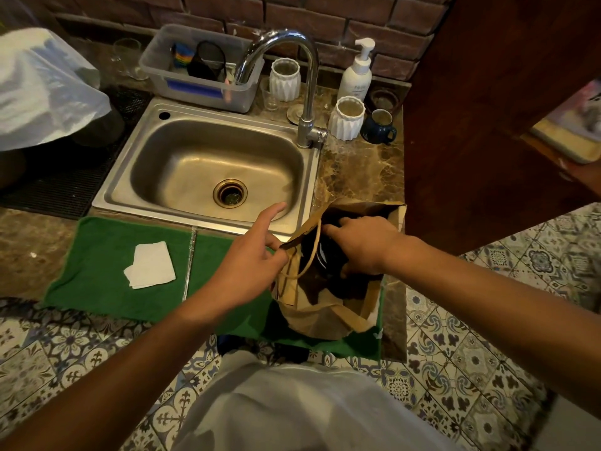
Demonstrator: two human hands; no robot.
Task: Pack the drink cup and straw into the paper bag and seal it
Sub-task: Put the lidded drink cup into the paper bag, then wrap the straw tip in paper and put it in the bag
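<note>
While your left hand pinches the paper bag rim beside the sink, spreading its mouth, your right hand reaches inside, apparently gripping the dark drink cup. Left of the bag, the straw awaits on the green towel.

A green towel lies at lower left with a white napkin on it. The brown paper bag sits at centre right, dark inside. Brown marbled counter, steel-grey sink, red-brown brick wall on top, blue-and-white patterned floor tiles below.
</note>
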